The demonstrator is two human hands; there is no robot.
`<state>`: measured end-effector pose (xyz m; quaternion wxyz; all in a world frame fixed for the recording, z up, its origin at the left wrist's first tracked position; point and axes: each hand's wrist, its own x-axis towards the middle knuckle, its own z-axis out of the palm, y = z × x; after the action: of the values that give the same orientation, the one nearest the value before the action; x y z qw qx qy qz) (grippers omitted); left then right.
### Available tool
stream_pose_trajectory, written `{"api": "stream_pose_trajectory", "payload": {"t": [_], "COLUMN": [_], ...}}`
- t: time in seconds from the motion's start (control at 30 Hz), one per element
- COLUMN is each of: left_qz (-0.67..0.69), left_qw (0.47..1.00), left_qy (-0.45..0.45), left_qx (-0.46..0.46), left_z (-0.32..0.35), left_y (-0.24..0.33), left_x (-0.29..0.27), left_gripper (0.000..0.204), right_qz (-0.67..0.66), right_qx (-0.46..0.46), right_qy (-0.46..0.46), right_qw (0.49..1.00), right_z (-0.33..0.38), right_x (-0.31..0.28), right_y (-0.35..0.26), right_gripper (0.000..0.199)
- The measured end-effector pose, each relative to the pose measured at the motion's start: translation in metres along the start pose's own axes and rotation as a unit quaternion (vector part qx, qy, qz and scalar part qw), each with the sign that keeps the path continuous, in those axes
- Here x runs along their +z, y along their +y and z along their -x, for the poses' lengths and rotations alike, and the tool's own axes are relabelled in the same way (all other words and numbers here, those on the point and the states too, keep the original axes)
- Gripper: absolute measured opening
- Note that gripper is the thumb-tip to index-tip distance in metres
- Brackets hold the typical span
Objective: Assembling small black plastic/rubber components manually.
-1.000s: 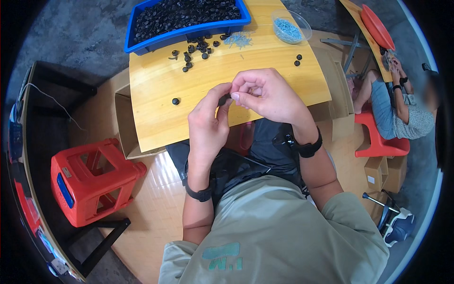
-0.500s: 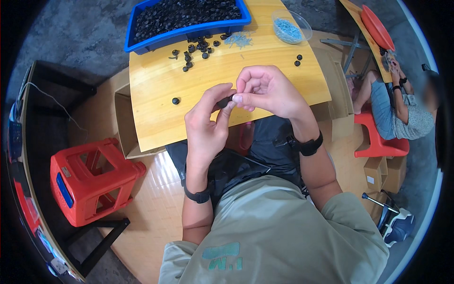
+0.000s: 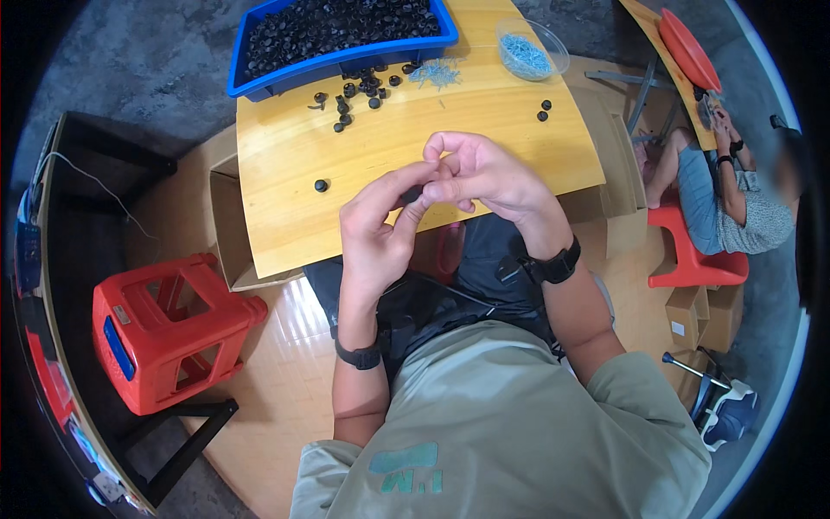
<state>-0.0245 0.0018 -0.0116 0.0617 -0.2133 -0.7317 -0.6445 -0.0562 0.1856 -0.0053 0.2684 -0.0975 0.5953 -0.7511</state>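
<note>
Over the near edge of the yellow wooden table [image 3: 285, 221], my left hand [image 3: 378, 232] pinches a small black round part [image 3: 412, 194] between thumb and fingers. My right hand [image 3: 488, 180] is closed against the same part, its thumb and fingertips pressed together there and covering much of it. Whatever else the right fingertips hold is hidden. A single black knob-like piece [image 3: 321, 185] sits left of my hands. Several loose black pieces [image 3: 367, 87] lie scattered beyond them, beside a small pile of thin light-blue pins [image 3: 436, 73].
A blue tray [image 3: 346, 60] heaped with black pieces stands at the table's far side. Right of it is a clear bowl [image 3: 560, 62] of blue pins. Two black pieces [image 3: 544, 111] lie at the right. A red stool [image 3: 147, 320] stands left; another person [image 3: 735, 195] sits right.
My right hand has shifted slightly left and down, closing over the black part, which now shows less. My left hand stays nearly in place.
</note>
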Motion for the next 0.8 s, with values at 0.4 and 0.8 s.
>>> {"api": "stream_pose_trajectory", "payload": {"t": [0.4, 0.8], "left_qz": [0.203, 0.283], "left_qw": [0.974, 0.945], "left_qy": [0.095, 0.159], "left_qx": [-0.011, -0.041], "left_z": [-0.002, 0.0], "left_y": [-0.003, 0.008], "left_x": [-0.001, 0.005], "left_gripper": [0.026, 0.027], "right_qz": [-0.023, 0.264], "right_qx": [-0.119, -0.327], "right_qy": [0.097, 0.216], "right_qw": [0.988, 0.881], "right_z": [0.012, 0.018], "right_x": [0.027, 0.052], "right_y": [-0.009, -0.007], "right_gripper": [0.02, 0.023]}}
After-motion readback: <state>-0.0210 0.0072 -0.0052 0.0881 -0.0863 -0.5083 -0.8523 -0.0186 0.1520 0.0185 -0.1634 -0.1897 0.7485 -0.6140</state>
